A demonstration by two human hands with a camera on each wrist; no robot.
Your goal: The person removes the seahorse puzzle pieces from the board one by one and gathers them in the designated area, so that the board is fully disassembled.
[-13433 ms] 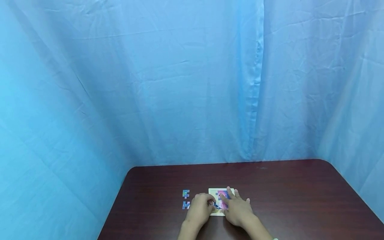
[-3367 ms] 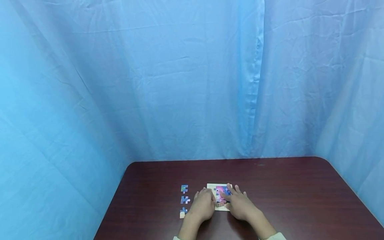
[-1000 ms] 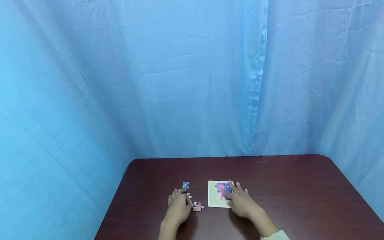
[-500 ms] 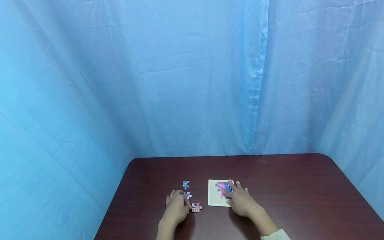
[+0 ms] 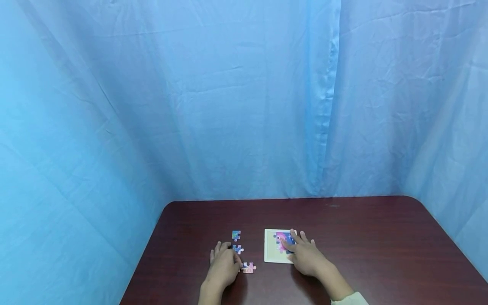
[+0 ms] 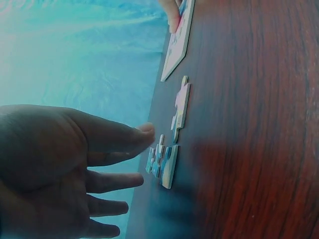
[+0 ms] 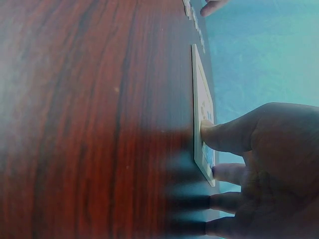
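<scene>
My left hand [image 5: 223, 264] hovers low over loose jigsaw pieces on the left of the table, fingers spread and nothing gripped. Its thumb tip is right by a cream-and-blue piece [image 6: 170, 167], mostly hidden in the head view. A pink piece [image 5: 249, 267] lies flat beside that one. Farther back are a blue piece [image 5: 238, 249] and a blue-green piece [image 5: 236, 235]. My right hand [image 5: 306, 255] rests on a cream-framed puzzle tray [image 5: 270, 254], fingers extended. Thumb and fingertips touch the pink-and-blue pieces [image 5: 282, 237] still in its right part; the tray's left part shows bare backing.
The dark reddish-brown table [image 5: 362, 241] has rounded back corners. Light-blue curtains [image 5: 228, 127] hang behind it and along both sides.
Since 3.4 s ago, the pink piece has come out of the tray onto the table, and my left hand has moved left. Lately that piece slid slightly nearer. My right hand stays put.
</scene>
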